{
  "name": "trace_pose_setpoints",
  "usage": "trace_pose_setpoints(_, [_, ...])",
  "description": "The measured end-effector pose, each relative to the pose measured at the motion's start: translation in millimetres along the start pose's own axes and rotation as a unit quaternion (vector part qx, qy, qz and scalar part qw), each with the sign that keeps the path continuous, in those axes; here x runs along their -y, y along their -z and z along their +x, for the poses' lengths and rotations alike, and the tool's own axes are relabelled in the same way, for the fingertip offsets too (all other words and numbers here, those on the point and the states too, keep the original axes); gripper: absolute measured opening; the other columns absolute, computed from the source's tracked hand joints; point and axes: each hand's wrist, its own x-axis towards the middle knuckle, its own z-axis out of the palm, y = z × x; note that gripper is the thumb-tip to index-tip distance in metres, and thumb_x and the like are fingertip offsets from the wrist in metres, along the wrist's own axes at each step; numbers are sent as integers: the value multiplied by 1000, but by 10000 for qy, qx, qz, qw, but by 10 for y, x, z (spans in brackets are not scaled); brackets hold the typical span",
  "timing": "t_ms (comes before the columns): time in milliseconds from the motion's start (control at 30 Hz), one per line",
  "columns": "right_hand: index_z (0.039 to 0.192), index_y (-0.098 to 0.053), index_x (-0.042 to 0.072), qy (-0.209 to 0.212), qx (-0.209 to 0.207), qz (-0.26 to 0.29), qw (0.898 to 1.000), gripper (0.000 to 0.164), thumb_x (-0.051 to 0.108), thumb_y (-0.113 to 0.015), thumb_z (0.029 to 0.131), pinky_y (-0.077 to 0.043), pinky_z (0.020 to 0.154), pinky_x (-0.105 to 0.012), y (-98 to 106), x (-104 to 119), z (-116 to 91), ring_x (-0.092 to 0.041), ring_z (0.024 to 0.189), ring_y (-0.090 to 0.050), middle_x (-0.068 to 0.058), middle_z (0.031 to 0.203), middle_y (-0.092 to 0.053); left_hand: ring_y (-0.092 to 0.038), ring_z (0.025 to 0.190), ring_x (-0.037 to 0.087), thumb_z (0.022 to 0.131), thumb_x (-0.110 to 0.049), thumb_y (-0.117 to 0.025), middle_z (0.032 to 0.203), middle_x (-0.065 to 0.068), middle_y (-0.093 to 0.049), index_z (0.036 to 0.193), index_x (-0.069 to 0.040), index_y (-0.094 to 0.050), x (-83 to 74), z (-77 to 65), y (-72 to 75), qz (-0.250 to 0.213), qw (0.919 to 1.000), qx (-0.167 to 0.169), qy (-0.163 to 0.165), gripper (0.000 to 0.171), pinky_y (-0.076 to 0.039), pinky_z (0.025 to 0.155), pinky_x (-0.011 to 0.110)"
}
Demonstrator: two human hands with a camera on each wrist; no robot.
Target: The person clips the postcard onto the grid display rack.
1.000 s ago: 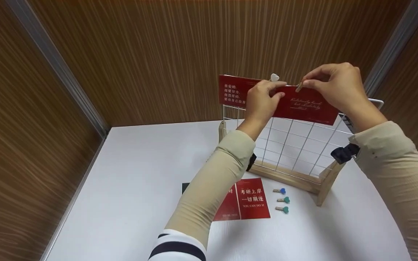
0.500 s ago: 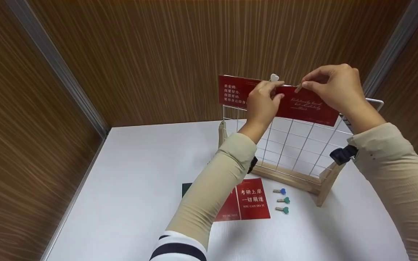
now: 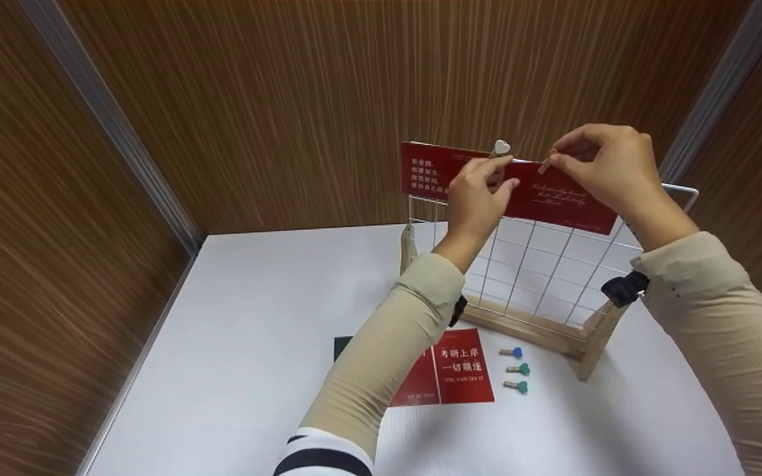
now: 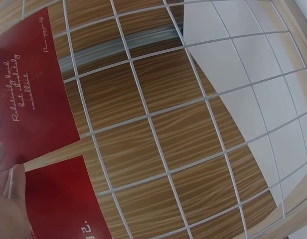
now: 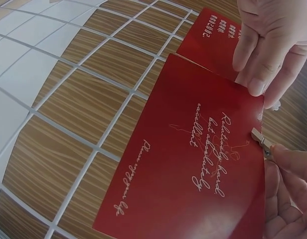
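Note:
My left hand (image 3: 477, 201) pinches the top left corner of a red card (image 3: 569, 201) with white script, against the upper edge of a white wire grid (image 3: 520, 258). My right hand (image 3: 612, 162) pinches a small wooden clothespin (image 5: 261, 143) between thumb and fingers. In the right wrist view, its jaws sit over the card's top edge. Beside this card hangs another red card (image 3: 426, 170) with white characters, partly hidden by my left hand. A white heart clothespin (image 3: 502, 147) stands up behind my left fingers.
Three heart clothespins, one blue (image 3: 512, 353) and two green (image 3: 518, 369), lie on the white table (image 3: 275, 284). Left of them are red cards (image 3: 464, 370) and a dark green one (image 3: 341, 345), partly covered by my left arm. A wooden base (image 3: 533, 327) supports the grid.
Both hands stay at the grid's top edge, nearly still. The right hand's clothespin has tilted slightly against the card edge. The whole head view has shifted a little downward.

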Motion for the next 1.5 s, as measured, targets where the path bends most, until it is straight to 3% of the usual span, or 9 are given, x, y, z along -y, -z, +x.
trace_pose_setpoints(133, [103,-72,6,38,-22,40,10000,21,21,-69,88,-41,60,-8,-12,-12,3,10,66,-54,-12,97,-71,-65,89,12,79,-7,-77,102,10,-65,111,-1,-70,11,-16,-1,-110,9999,-60,-39,33,-47,73,7])
trace_pose_setpoints(500, [107,-71,7,242,-123,35,9996,26,25,-68,89,-39,63,-13,-34,-30,-11,12,68,-52,-10,98,-71,-62,96,10,80,-15,-79,109,7,-66,114,-4,-69,45,-62,2,219,9995,-154,-165,37,-46,77,10])
trace_pose_setpoints(567, [109,-70,8,243,-132,18,9996,28,27,-68,89,-39,64,-13,-39,-37,-20,7,71,-56,-9,99,-71,-62,96,10,80,-14,-79,109,6,-66,113,-4,-70,46,-68,-1,216,9995,-161,-179,36,-47,77,10])
trace_pose_setpoints(700, [115,-67,8,180,-85,-2,9998,33,29,-67,90,-40,68,-12,-48,-54,-44,-15,86,-66,-9,104,-70,-62,92,12,80,-14,-78,108,6,-67,112,-5,-70,41,-70,-4,119,9997,-112,-186,34,-49,71,11])
trace_pose_setpoints(833, [123,-62,7,48,155,82,9998,40,30,-66,90,-50,87,-30,-61,-62,-71,-30,101,-64,-14,113,-66,-62,92,11,81,-15,-78,107,6,-67,112,-5,-70,38,-70,-1,128,9997,-63,-198,34,-48,70,11])
trace_pose_setpoints(933, [127,-58,6,-43,320,147,9994,44,30,-65,91,-47,90,-51,-71,-67,-85,-34,107,-61,-17,118,-64,-62,93,9,81,-16,-78,105,5,-67,112,-4,-70,45,-75,5,147,9996,-48,-235,34,-48,70,10])
trace_pose_setpoints(1267, [129,-57,9,-42,337,281,9990,47,32,-66,90,-47,90,-52,-59,-81,-95,-32,108,-60,-15,120,-63,-64,96,11,80,-12,-78,107,9,-66,111,-1,-69,128,-93,62,-178,9996,-89,-220,34,-50,69,12])
trace_pose_setpoints(1500, [129,-57,12,202,-112,464,9987,47,30,-70,88,-49,90,-45,-77,-123,-164,-30,107,-62,-11,119,-64,-63,96,13,80,-15,-78,107,8,-66,110,-1,-69,218,-141,154,-177,9994,-81,-274,34,-51,68,13])
